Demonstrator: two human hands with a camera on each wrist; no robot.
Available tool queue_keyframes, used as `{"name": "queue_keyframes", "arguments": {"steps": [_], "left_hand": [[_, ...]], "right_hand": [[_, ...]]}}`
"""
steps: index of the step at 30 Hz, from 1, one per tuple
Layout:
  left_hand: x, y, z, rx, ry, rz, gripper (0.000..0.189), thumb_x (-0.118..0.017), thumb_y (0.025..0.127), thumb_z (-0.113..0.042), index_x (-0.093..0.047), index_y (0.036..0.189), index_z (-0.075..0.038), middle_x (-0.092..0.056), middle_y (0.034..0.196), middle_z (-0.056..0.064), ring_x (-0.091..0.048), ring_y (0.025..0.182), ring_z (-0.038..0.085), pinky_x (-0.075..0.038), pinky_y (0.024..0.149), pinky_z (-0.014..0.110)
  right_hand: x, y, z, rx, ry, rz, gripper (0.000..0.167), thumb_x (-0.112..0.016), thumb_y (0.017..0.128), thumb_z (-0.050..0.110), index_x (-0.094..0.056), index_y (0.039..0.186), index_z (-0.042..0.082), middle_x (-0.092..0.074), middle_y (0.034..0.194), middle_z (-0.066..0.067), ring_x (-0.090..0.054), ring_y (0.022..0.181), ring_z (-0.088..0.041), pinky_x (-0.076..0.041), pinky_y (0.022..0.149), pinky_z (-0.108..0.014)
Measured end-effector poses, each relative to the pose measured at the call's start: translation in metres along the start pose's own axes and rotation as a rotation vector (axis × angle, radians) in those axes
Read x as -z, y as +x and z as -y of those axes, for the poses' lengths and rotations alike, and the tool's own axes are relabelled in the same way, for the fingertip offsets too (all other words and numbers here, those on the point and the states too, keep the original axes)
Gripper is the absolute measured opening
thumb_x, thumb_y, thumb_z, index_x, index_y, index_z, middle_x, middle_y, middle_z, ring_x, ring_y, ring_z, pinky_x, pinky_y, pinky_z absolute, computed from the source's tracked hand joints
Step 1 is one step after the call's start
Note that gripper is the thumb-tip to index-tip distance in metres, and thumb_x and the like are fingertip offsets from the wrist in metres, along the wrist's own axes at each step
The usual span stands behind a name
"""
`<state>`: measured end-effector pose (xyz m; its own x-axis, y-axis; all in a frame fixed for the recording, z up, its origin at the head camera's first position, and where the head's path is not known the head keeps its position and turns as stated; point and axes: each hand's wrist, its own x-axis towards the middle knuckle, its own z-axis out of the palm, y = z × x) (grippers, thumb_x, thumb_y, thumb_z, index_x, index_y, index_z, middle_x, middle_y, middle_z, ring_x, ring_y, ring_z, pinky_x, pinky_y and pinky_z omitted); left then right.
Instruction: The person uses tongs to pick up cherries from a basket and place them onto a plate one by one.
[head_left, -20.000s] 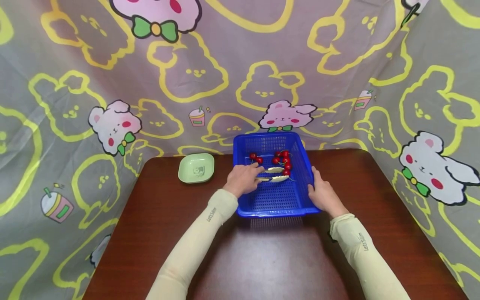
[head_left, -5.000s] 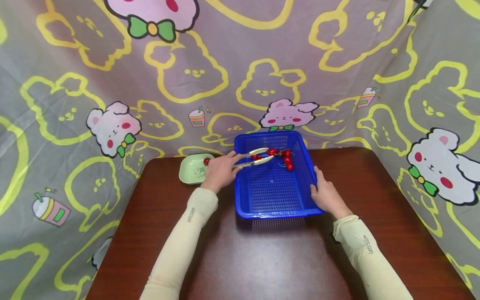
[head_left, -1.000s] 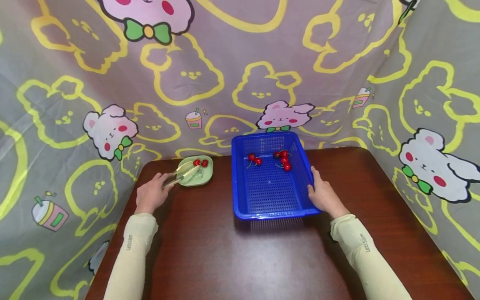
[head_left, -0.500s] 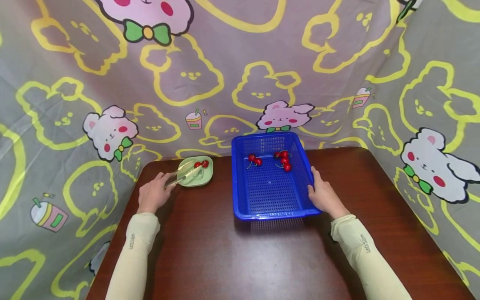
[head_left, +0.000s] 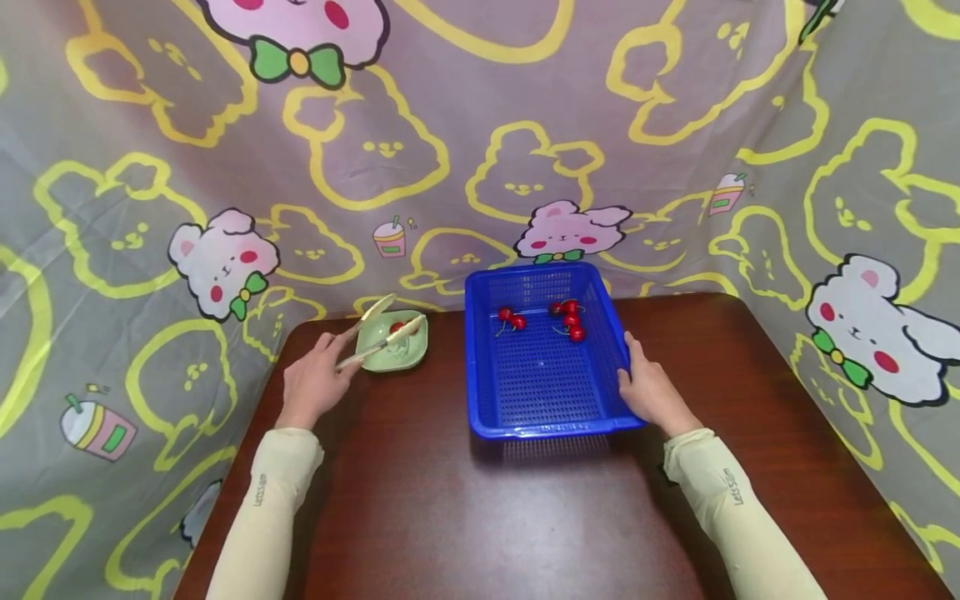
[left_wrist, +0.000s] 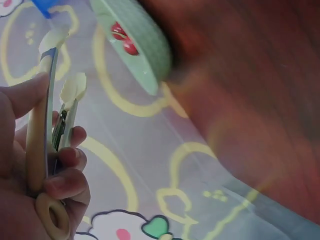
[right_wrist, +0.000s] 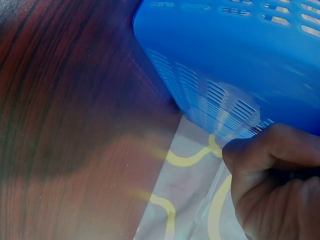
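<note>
Left sleeve [head_left: 255, 525], cream; small dark lettering near the cuff, apparently "LetsSlim".

Left hand [head_left: 313, 385]; grip curled round tongs, thumb on one arm, fingers about the other.

Tongs [left_wrist: 36, 145], one pair; cream handles, ring at the handle end, pale scalloped tips, blue band below one tip. Tips spread apart at the dish, nearer one crossing in front of the cherries in the head view.

Dish [head_left: 406, 357], pale green, rounded square; on the tabletop [head_left: 450, 517] near its far left corner. Small dark print on the inner base, partly behind the tongs, too small to read.

Two cherries [left_wrist: 131, 47], red, stemmed; side by side inside the dish.

Basket [head_left: 547, 379], blue, perforated, rectangular; right of the dish, apart from it, on the dark red-brown tabletop. Contents, at the far end: cherry pair [head_left: 512, 317] at left; cherry cluster [head_left: 572, 320] at right, apparently four, some touching.

Right hand [head_left: 654, 392]; grip clasped on the right rim of the basket.

Right sleeve [head_left: 738, 525], cream; lettering near the cuff, legible as "LetsSlim".

Behind, full width: grey cloth [head_left: 420, 125], printed with yellow animal outlines, white rabbits with green bows, pink cups.
</note>
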<state>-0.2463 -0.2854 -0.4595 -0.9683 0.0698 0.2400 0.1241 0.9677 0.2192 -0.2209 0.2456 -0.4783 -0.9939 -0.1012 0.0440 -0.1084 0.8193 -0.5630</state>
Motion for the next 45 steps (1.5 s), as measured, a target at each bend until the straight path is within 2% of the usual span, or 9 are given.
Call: {"name": "queue_keyframes", "arguments": {"steps": [4, 11, 17, 21, 29, 36, 41, 45], "left_hand": [[0.006, 0.002, -0.015, -0.033, -0.024, -0.015, 0.067, -0.070, 0.096, -0.044, -0.046, 0.157, -0.029, -0.057, 0.117, 0.005, -0.057, 0.072, 0.026, -0.039, 0.058, 0.041], [0.011, 0.003, -0.040, -0.062, -0.068, 0.010, 0.077, -0.072, 0.093, -0.049, -0.041, 0.160, -0.028, -0.057, 0.127, 0.007, -0.065, 0.090, 0.030, -0.043, 0.064, 0.042], [0.012, 0.005, -0.055, -0.089, -0.080, 0.002, 0.076, -0.073, 0.093, -0.051, -0.042, 0.159, -0.029, -0.056, 0.126, 0.005, -0.060, 0.078, 0.027, -0.042, 0.062, 0.042], [0.012, 0.008, -0.066, -0.117, -0.077, 0.005, 0.076, -0.071, 0.094, -0.052, -0.040, 0.160, -0.031, -0.056, 0.130, 0.005, -0.057, 0.071, 0.025, -0.043, 0.062, 0.042], [0.011, 0.011, -0.084, -0.173, -0.084, -0.016, 0.074, -0.072, 0.093, -0.053, -0.044, 0.158, -0.030, -0.060, 0.132, 0.005, -0.065, 0.085, 0.032, -0.051, 0.068, 0.052], [0.005, 0.017, -0.099, -0.230, -0.058, -0.019, 0.070, -0.073, 0.093, -0.051, -0.048, 0.156, -0.030, -0.062, 0.124, 0.001, -0.057, 0.076, 0.023, -0.049, 0.063, 0.045], [0.000, 0.024, -0.110, -0.260, -0.033, 0.006, 0.068, -0.072, 0.094, -0.049, -0.050, 0.155, -0.030, -0.063, 0.128, 0.004, -0.063, 0.081, 0.025, -0.050, 0.064, 0.045], [-0.005, 0.031, -0.119, -0.279, -0.026, 0.012, 0.066, -0.074, 0.094, -0.048, -0.051, 0.154, -0.031, -0.062, 0.114, 0.002, -0.058, 0.071, 0.023, -0.043, 0.055, 0.040]], "right_hand": [[0.001, 0.000, 0.000, -0.001, -0.002, 0.004, 0.067, -0.048, 0.104, 0.010, -0.016, 0.159, -0.009, -0.053, 0.134, -0.046, -0.065, 0.108, -0.054, -0.048, 0.095, -0.065], [0.002, -0.001, 0.001, 0.006, -0.002, -0.004, 0.066, -0.048, 0.104, 0.010, -0.018, 0.159, -0.010, -0.054, 0.131, -0.046, -0.066, 0.107, -0.054, -0.048, 0.095, -0.065], [0.003, -0.001, 0.002, 0.010, -0.001, -0.010, 0.066, -0.048, 0.104, 0.010, -0.017, 0.159, -0.009, -0.056, 0.128, -0.047, -0.066, 0.107, -0.055, -0.048, 0.095, -0.066], [0.003, 0.000, 0.002, 0.008, 0.005, -0.014, 0.066, -0.048, 0.104, 0.009, -0.017, 0.159, -0.009, -0.056, 0.127, -0.047, -0.066, 0.106, -0.054, -0.048, 0.094, -0.065], [-0.002, 0.001, -0.002, 0.008, 0.002, 0.001, 0.067, -0.048, 0.104, 0.011, -0.017, 0.160, -0.008, -0.055, 0.130, -0.046, -0.066, 0.108, -0.053, -0.049, 0.094, -0.065], [-0.001, 0.000, -0.002, 0.005, 0.002, -0.006, 0.067, -0.049, 0.103, 0.010, -0.018, 0.160, -0.008, -0.057, 0.127, -0.046, -0.067, 0.103, -0.050, -0.050, 0.092, -0.064], [0.000, 0.000, -0.002, 0.004, 0.007, -0.013, 0.067, -0.049, 0.103, 0.009, -0.018, 0.159, -0.008, -0.058, 0.125, -0.047, -0.068, 0.103, -0.051, -0.050, 0.091, -0.064], [0.000, 0.000, -0.001, 0.005, 0.008, -0.012, 0.067, -0.049, 0.103, 0.009, -0.017, 0.160, -0.008, -0.057, 0.125, -0.047, -0.067, 0.103, -0.052, -0.050, 0.091, -0.064]]}}
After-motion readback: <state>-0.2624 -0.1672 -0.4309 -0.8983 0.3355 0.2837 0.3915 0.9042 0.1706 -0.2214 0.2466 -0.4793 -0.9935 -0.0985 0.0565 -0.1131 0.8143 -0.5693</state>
